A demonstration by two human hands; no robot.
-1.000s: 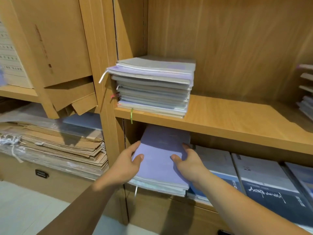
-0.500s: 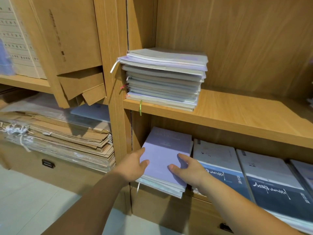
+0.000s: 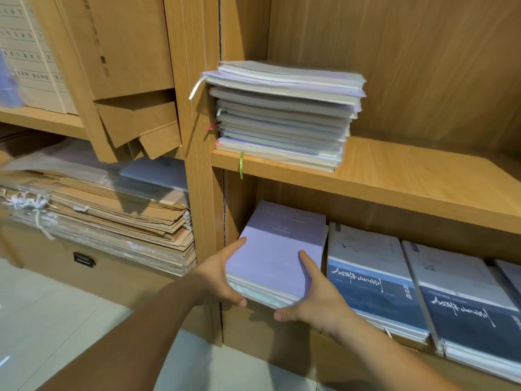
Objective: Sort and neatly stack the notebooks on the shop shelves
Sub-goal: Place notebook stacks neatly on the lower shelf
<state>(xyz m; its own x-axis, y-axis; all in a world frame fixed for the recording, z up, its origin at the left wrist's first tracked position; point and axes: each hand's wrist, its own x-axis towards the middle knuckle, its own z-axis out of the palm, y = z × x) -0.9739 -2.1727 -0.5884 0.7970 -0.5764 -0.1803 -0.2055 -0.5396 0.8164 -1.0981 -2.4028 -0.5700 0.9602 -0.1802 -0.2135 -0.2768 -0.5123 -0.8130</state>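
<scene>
A person's two hands reach into a wooden shop shelf unit. The left hand (image 3: 218, 276) grasps the near left corner of a lilac notebook stack (image 3: 282, 249), fingers along its side and thumb at its front edge. The right hand (image 3: 314, 301) grasps the near right corner, one finger lying on the top cover, thumb at the front. The stack sits at the left end of the lower shelf (image 3: 400, 349), close to the wooden upright (image 3: 194, 136), just beside blue-and-white notebooks (image 3: 372, 277). On the upper shelf (image 3: 408, 176) stands a tall, uneven pile of pale notebooks (image 3: 284, 117). Flattened brown paper bags (image 3: 112, 215) fill the bay to the left.
</scene>
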